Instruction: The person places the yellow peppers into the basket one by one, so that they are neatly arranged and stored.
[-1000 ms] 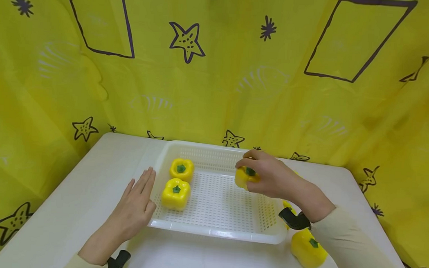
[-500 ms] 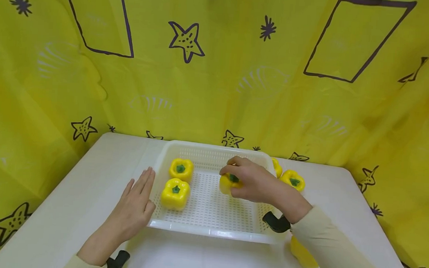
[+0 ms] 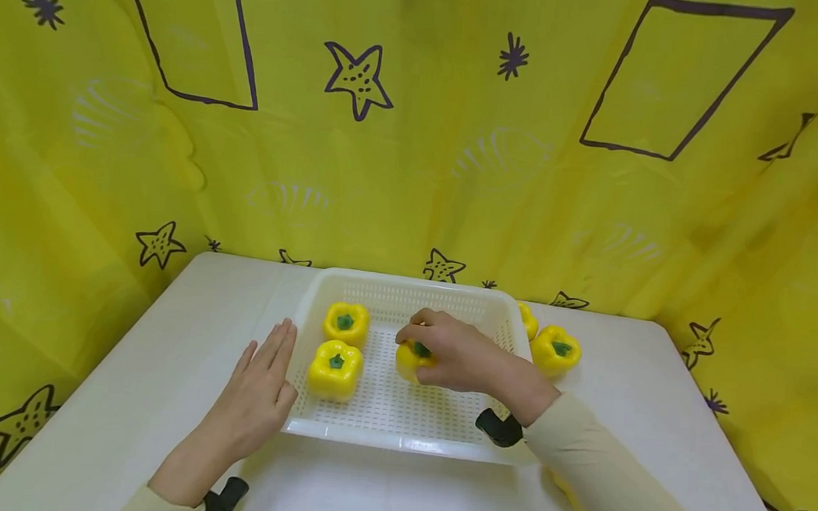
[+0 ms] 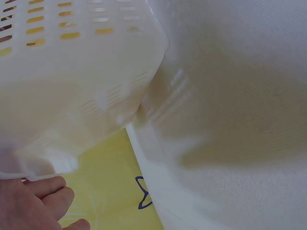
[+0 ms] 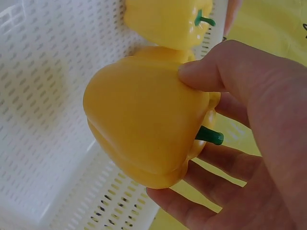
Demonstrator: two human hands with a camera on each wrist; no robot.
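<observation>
My right hand (image 3: 455, 354) holds a yellow bell pepper (image 5: 144, 115) with a green stem, over the middle of a white perforated plastic basket (image 3: 432, 446). In the right wrist view the thumb presses one side of it and the fingers curl round the other. Two more yellow bell peppers stand in the basket's left part, a rear one (image 3: 346, 324) and a front one (image 3: 335, 370), stems up. Straight-fingered, my left hand (image 3: 252, 398) lies along the basket's left rim; the left wrist view shows its fingertips (image 4: 60, 199) right at that rim.
Outside the basket's right side, a yellow bell pepper (image 3: 555, 352) sits on the white table (image 3: 624, 425), with another (image 3: 528, 320) partly hidden behind the rim. The right sleeve mostly covers one more pepper (image 3: 566, 492). A yellow patterned curtain (image 3: 414, 170) hangs behind the table.
My right hand has carried its bell pepper leftward and slightly nearer, from the basket's right side to its middle. Peppers on the right have come into view. The left hand stays put.
</observation>
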